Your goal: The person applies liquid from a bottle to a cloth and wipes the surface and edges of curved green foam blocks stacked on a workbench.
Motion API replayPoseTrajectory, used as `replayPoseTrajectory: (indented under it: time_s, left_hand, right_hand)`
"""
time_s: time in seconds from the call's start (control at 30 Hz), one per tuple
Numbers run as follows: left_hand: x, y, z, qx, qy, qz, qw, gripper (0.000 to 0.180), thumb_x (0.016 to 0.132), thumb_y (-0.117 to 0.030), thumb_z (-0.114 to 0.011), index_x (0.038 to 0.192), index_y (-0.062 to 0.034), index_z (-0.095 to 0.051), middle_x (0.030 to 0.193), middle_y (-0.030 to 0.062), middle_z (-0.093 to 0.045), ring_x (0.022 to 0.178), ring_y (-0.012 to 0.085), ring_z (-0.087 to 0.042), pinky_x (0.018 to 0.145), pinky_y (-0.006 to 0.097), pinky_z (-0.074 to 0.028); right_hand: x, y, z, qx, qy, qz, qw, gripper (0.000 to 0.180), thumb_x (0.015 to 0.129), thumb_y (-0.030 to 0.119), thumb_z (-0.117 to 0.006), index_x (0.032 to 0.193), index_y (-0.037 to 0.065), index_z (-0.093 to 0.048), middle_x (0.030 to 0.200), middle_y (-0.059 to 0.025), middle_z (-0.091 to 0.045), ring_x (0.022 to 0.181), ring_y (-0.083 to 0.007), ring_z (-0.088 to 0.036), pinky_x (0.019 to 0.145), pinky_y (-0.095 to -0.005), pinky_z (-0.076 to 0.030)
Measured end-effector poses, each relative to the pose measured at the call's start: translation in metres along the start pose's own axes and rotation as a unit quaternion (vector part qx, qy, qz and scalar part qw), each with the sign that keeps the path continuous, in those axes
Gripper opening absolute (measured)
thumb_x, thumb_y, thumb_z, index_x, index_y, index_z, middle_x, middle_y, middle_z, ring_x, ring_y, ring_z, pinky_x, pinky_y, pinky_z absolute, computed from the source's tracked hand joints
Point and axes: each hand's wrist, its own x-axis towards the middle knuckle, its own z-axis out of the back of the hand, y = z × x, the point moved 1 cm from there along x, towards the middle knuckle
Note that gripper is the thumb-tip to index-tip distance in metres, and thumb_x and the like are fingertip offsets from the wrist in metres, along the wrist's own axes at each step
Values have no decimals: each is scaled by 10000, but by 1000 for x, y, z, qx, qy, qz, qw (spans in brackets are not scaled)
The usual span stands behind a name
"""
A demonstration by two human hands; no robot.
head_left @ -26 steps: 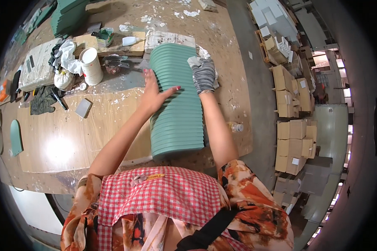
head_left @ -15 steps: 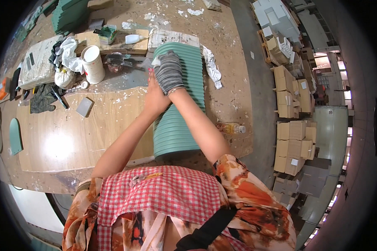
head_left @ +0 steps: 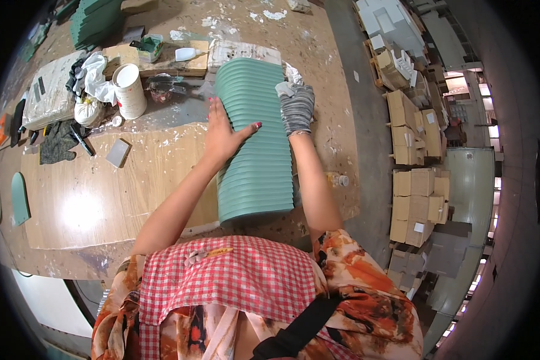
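Note:
A long stack of green, round-ended panels (head_left: 252, 180) lies lengthwise before me, its ridged edges facing up. My left hand (head_left: 225, 133) is bare and rests flat against its left side, fingers stretched out and thumb spread across the top. On the opposite side is my right hand (head_left: 297, 108), in a grey striped knit glove. Its fingers are closed on a small crumpled whitish cloth (head_left: 285, 90) beside the stack's right edge. Just past that hand, part of a white rag (head_left: 293, 73) shows on the table.
Left of the stack are a white tub (head_left: 129, 99), a grey block (head_left: 119, 153), a dark glove (head_left: 58, 144) and a loose green panel (head_left: 20, 198). A wrapped block (head_left: 246, 51) sits behind the stack. A clear bottle (head_left: 340, 180) lies beyond my right forearm.
My right hand has crossed from the stack's left top side, over my left hand, to its right side. My left hand stays at the left side, its thumb now visible across the top.

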Motion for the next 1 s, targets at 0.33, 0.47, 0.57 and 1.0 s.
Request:
replayPoseTrajectory:
  time_s: [0.33, 0.47, 0.57, 1.0]
  left_hand:
    - [8, 17, -5, 34, -8, -31, 999, 1167, 722, -507, -776, 1454, 153, -151, 1525, 332, -202, 1448, 392, -200, 1181, 386, -200]
    - [8, -10, -8, 21, 19, -20, 999, 1161, 730, -507, -768, 1455, 154, -147, 1523, 330, -210, 1449, 386, -199, 1181, 380, -193]
    - [6, 5, 3, 23, 8, 6, 1000, 1170, 726, -521, -767, 1456, 153, -148, 1519, 330, -218, 1449, 385, -197, 1182, 377, -191]
    - [-86, -5, 33, 135, 101, -213, 962, 752, 935, -430, -567, 1519, -73, -255, 1603, 185, -112, 1459, 457, -70, 1179, 522, -87]
  right_hand:
    - [-2, 58, -47, -94, 111, 21, 989, 373, 774, 291, -680, 1018, 10, -665, 1071, -241, -624, 1034, -377, -568, 986, -431, -430]
    - [9, -24, -44, -66, -66, 105, 990, 275, 744, 250, -643, 868, 16, -716, 866, -198, -689, 852, -376, -637, 849, -433, -493]
    - [3, -32, -17, 19, -52, 52, 997, 195, 796, 210, -550, 773, 95, -706, 800, -167, -684, 765, -351, -635, 785, -452, -467]
    - [-126, -86, 81, 413, -4, -296, 861, 304, 837, -52, -613, 1139, -40, -656, 1108, -89, -677, 954, -171, -638, 889, -277, -518]
